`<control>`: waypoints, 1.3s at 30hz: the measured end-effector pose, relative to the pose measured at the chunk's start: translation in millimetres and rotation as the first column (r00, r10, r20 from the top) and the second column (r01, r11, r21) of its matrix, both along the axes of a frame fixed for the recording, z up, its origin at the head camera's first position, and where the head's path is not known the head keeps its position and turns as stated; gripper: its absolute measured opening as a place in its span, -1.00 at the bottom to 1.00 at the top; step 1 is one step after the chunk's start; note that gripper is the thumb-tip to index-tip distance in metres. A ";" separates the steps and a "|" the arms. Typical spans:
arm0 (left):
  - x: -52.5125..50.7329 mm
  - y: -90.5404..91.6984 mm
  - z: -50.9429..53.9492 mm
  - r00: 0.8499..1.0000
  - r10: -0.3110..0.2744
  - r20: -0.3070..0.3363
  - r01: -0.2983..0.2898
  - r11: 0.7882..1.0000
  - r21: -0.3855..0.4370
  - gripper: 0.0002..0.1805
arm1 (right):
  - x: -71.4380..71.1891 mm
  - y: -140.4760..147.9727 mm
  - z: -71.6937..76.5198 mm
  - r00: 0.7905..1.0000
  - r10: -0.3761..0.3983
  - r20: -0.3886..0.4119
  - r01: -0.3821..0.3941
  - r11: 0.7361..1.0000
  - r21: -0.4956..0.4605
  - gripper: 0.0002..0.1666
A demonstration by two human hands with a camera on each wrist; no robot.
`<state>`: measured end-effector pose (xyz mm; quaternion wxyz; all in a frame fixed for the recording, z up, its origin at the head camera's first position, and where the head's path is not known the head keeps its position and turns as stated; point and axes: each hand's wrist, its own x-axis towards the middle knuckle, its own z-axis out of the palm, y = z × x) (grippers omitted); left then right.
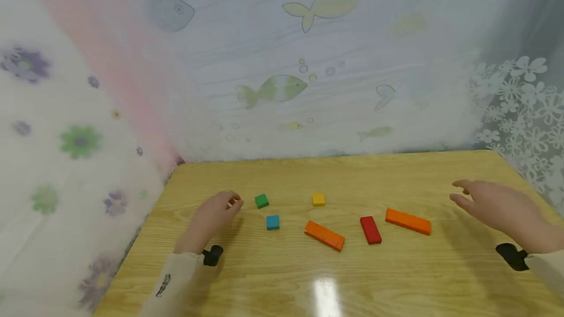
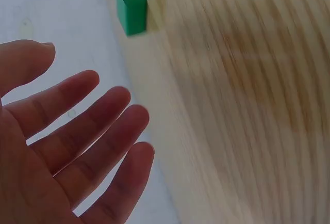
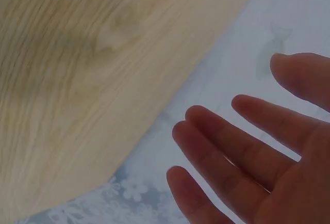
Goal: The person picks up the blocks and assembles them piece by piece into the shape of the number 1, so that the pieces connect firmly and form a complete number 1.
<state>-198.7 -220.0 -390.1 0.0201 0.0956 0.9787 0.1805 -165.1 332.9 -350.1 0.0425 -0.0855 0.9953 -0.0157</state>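
Note:
My left hand (image 1: 214, 216) hovers over the table's left side with relaxed fingers and nothing in it. Just right of its fingertips lies a small green block (image 1: 262, 201), also seen in the left wrist view as a green block (image 2: 132, 9). A blue block (image 1: 272, 222) lies nearer to me, and a yellow block (image 1: 318, 200) farther right. Two long orange blocks, one in the middle (image 1: 324, 236) and one to the right (image 1: 408, 222), flank a red block (image 1: 370, 230). My right hand (image 1: 502, 209), loose and holding nothing, is raised right of the right orange block.
The wooden table (image 1: 282, 273) ends at the back against a pale curtain (image 1: 273, 53) printed with fish. A flowered curtain (image 1: 66, 170) hangs along the left, and white lace flowers (image 1: 528, 111) show at the right edge. Both wrists wear black straps with small devices.

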 end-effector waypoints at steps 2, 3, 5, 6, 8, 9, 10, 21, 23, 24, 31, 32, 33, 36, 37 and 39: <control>2.5 9.4 -1.1 1.000 -0.003 -0.001 0.003 1.000 0.026 -0.45 | -1.2 -3.7 -1.8 1.000 -0.001 0.010 0.001 0.999 -0.034 -0.14; 3.6 14.4 -1.5 1.000 -0.006 -0.003 0.006 0.999 0.042 -0.48 | -2.0 -5.6 -2.7 1.000 -0.002 0.015 0.003 0.998 -0.056 -0.14; 5.9 25.4 -2.3 1.000 -0.012 -0.002 0.012 0.996 0.084 -0.53 | -3.2 -8.1 -4.4 1.000 0.005 0.027 -0.002 0.994 -0.112 -0.16; 6.7 31.3 -3.3 1.000 -0.023 0.002 0.023 0.994 0.111 -0.53 | -3.9 -9.2 -5.4 0.999 0.018 0.032 -0.013 0.989 -0.148 -0.18; 8.3 44.3 -5.4 0.998 -0.050 0.028 0.044 0.983 0.177 -0.54 | -4.3 -11.8 -7.5 0.998 0.044 0.045 -0.033 0.975 -0.222 -0.25; 9.2 51.2 -6.5 0.997 -0.065 0.042 0.055 0.977 0.208 -0.54 | -4.4 -13.2 -8.6 0.997 0.060 0.049 -0.045 0.965 -0.259 -0.28; 10.0 58.3 -7.2 0.995 -0.082 0.053 0.067 0.969 0.238 -0.54 | -4.3 -14.8 -9.7 0.996 0.072 0.050 -0.055 0.955 -0.293 -0.31; 23.2 112.4 -12.7 0.951 -0.224 0.215 0.130 0.916 0.381 -0.54 | 2.1 -55.3 -28.7 0.992 0.094 0.087 -0.034 0.851 -0.524 -0.37; 25.3 117.2 -15.3 0.953 -0.219 0.210 0.132 0.921 0.365 -0.56 | 4.4 -63.2 -31.8 0.992 0.092 0.088 -0.030 0.838 -0.545 -0.38; 25.9 119.3 -16.6 0.955 -0.215 0.206 0.130 0.924 0.360 -0.56 | 5.2 -66.8 -33.0 0.992 0.090 0.085 -0.028 0.833 -0.552 -0.38; 27.9 131.0 -22.2 0.949 -0.209 0.237 0.106 0.916 0.386 -0.52 | 1.0 -88.3 -36.2 0.994 0.067 0.081 -0.004 0.792 -0.610 -0.37; 28.1 132.1 -23.6 0.947 -0.214 0.241 0.110 0.917 0.383 -0.50 | -0.1 -91.2 -36.8 0.994 0.069 0.082 -0.002 0.781 -0.624 -0.37; 28.3 133.1 -25.0 0.944 -0.219 0.247 0.113 0.916 0.384 -0.50 | -1.0 -93.7 -38.1 0.994 0.069 0.080 -0.002 0.772 -0.635 -0.38; 28.7 135.6 -30.9 0.940 -0.221 0.258 0.110 0.916 0.386 -0.51 | -3.3 -101.4 -43.2 0.994 0.072 0.081 0.001 0.740 -0.673 -0.40; 28.6 136.2 -32.6 0.940 -0.220 0.261 0.107 0.917 0.385 -0.52 | -4.0 -104.0 -44.6 0.993 0.075 0.086 0.005 0.727 -0.686 -0.41; 27.7 137.2 -35.8 0.940 -0.213 0.265 0.098 0.916 0.389 -0.56 | -5.9 -109.0 -47.9 0.992 0.083 0.099 0.012 0.703 -0.711 -0.41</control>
